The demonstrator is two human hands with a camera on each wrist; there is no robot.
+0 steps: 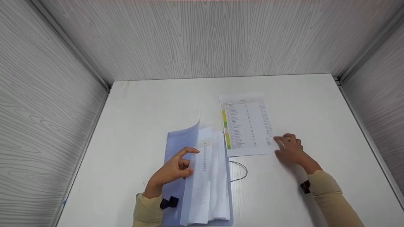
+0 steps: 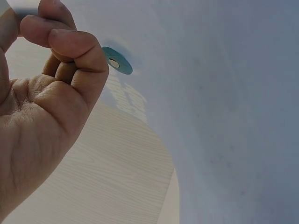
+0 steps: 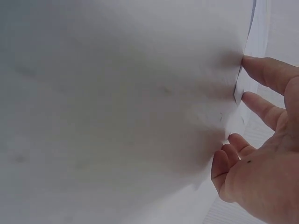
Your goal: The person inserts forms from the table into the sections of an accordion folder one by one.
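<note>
A pale blue plastic folder [image 1: 178,142] lies open at the middle front, its cover lifted and curling, with several printed sheets [image 1: 217,189] inside. My left hand [image 1: 175,168] is at the cover's raised edge. Its index finger reaches over the edge, and a gap separates thumb and index. The left wrist view shows curled fingers beside a teal snap tab [image 2: 117,60] on the folder. To the right lies a printed sheet [image 1: 247,126] with a yellow and green strip. Fingertips of my right hand [image 1: 290,149] touch its right edge; two fingers [image 3: 271,77] are fairly straight.
A dark thin cord [image 1: 246,171] loops out from the folder's right side. The white table [image 1: 139,104] is bounded by grey wood-grain panels [image 1: 205,41] at the back and both sides. Dark straps [image 1: 169,202] sit at both wrists.
</note>
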